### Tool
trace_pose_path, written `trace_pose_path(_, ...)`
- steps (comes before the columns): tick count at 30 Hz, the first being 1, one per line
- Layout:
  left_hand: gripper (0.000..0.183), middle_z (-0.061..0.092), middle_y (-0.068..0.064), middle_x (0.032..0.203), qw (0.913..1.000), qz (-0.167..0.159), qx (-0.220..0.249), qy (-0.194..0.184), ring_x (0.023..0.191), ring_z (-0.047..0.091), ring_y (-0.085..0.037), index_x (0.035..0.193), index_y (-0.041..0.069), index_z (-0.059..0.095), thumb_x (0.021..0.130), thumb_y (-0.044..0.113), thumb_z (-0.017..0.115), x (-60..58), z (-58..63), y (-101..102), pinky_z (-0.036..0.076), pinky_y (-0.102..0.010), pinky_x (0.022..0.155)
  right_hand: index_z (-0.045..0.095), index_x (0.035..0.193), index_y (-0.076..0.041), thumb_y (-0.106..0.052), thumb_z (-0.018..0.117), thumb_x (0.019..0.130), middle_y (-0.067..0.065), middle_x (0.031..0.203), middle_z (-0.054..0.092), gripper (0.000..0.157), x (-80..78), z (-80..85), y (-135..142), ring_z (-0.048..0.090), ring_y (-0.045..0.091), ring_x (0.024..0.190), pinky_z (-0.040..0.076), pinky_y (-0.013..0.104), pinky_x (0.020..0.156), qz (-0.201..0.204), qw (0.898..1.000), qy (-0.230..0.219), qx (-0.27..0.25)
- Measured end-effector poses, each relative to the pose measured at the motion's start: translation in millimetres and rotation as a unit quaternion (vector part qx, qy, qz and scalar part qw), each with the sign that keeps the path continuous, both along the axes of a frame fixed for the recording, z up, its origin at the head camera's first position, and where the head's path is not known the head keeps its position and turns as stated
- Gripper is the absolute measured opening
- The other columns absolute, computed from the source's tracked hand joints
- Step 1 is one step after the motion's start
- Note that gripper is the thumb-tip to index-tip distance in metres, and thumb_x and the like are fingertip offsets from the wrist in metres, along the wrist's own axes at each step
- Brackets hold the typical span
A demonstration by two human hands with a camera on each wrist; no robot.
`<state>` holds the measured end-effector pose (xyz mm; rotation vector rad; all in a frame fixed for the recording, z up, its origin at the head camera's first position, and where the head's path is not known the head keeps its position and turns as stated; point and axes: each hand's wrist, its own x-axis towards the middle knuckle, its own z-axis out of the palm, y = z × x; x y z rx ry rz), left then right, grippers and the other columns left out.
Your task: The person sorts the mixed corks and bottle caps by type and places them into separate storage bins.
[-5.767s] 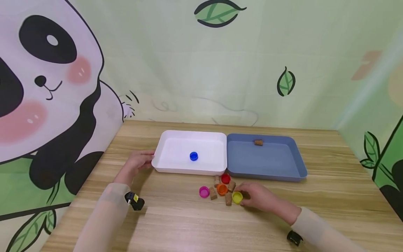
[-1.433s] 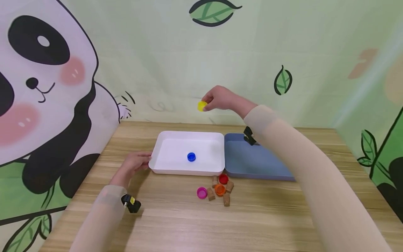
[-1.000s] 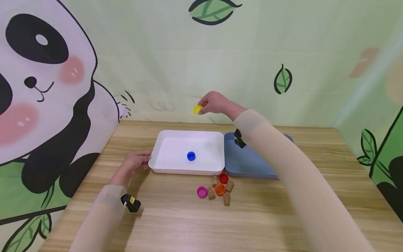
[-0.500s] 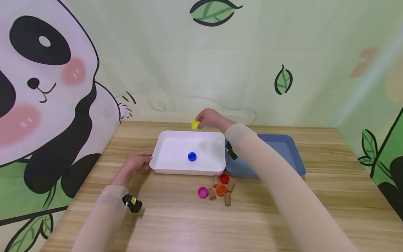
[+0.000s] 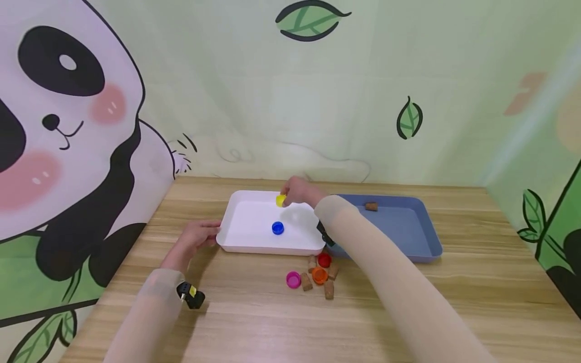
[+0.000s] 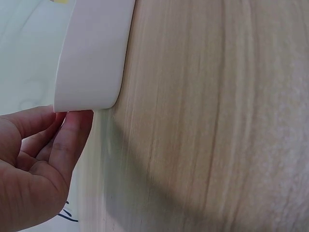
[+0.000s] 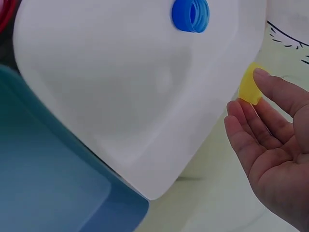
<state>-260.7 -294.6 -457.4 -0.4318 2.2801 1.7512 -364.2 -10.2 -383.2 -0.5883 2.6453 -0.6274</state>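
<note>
Between thumb and fingers, my right hand [image 5: 301,191] pinches a yellow bottle cap [image 5: 280,200]. In the head view it is over the back part of the white tray [image 5: 268,250]; the right wrist view shows the cap [image 7: 249,87] tilted between thumb and fingertips. A blue bottle cap [image 5: 278,228] lies in that tray. My left hand [image 5: 195,236] touches the tray's left end with its fingertips, as the left wrist view shows at the tray wall [image 6: 91,72]. The palm stays apart from the tray.
A blue-grey tray [image 5: 399,237] adjoins the white one on the right, with a cork [image 5: 371,206] inside. In front lie a magenta cap [image 5: 293,280], an orange cap [image 5: 320,275], a red cap [image 5: 324,260] and several corks [image 5: 329,290]. A printed cloth hangs behind the table.
My right hand picked the yellow cap off the table, carried it up and left, then lowered it over the white tray. The left hand stays at the tray's end.
</note>
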Motion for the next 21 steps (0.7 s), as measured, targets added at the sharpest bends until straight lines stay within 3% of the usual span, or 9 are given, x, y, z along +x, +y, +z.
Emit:
trace_pose_path(4,0.046,0.074,-0.005,0.103,0.9999,-0.001,0.009,0.006,0.072,0.063,-0.001,0.143,-0.015,0.048,0.100,0.001,0.059,1.1,-1.1,-1,0.058,-0.015,0.068,0.068,0.126,0.000,-0.011,0.073,0.095,0.017,0.125,0.068,0.034,3.0,-7.7,-4,0.059,0.028,0.106,0.055,0.039,0.105,-0.004,1.000,-0.015,0.001)
trace_pose_path(12,0.045,0.074,-0.004,0.102,0.9999,-0.001,0.004,0.011,0.071,0.063,-0.001,0.142,-0.015,0.049,0.100,0.001,0.058,-0.7,-3.2,-2,0.057,-0.015,0.067,0.071,0.121,0.000,-0.011,0.075,0.092,0.015,0.124,0.070,0.031,1.5,-25.1,-11,0.061,0.028,0.107,0.054,0.037,0.103,-0.005,0.999,0.008,0.047)
trace_pose_path(21,0.045,0.074,-0.011,0.108,1.0000,0.001,0.000,0.008,0.070,0.063,-0.001,0.141,-0.015,0.050,0.101,0.001,0.059,-0.9,-3.1,0,0.058,-0.016,0.067,0.067,0.123,0.000,-0.008,0.073,0.093,0.014,0.126,0.068,0.031,0.2,-38.5,-16,0.064,0.026,0.110,0.056,0.036,0.104,-0.037,0.995,-0.049,0.073)
